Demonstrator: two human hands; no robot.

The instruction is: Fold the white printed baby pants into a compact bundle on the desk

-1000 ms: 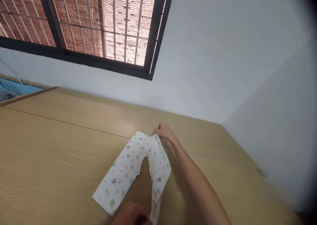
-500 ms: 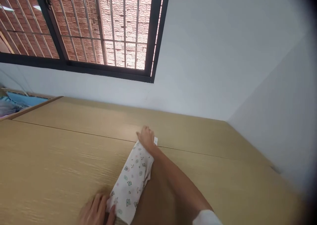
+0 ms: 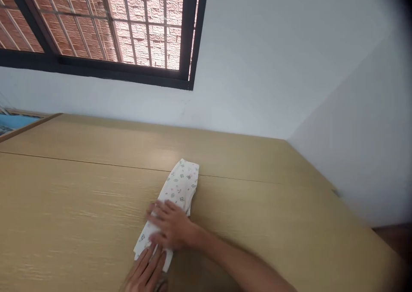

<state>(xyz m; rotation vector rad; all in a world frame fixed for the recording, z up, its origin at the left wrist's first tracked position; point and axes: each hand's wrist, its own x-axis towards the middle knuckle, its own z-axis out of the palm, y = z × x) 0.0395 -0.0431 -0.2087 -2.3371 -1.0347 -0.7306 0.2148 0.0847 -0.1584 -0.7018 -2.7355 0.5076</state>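
A small pair of white baby trousers (image 3: 180, 185) with a printed pattern lies folded lengthwise, one leg over the other, on the light wooden table (image 3: 80, 197). My right hand (image 3: 169, 227) lies flat on the middle of the folded trousers, fingers spread and open. My left hand (image 3: 146, 272) rests with straight fingers on the near end of the trousers at the bottom edge of the view, partly cut off.
The table runs to a white wall at the back and a second wall at the right. A dark-framed window (image 3: 189, 39) with bars faces a brick wall. A blue item (image 3: 13, 122) shows at the far left edge.
The trousers went from spread with both legs apart to folded leg over leg. My right hand slid from the waist end down to the middle, and both hands now press flat.
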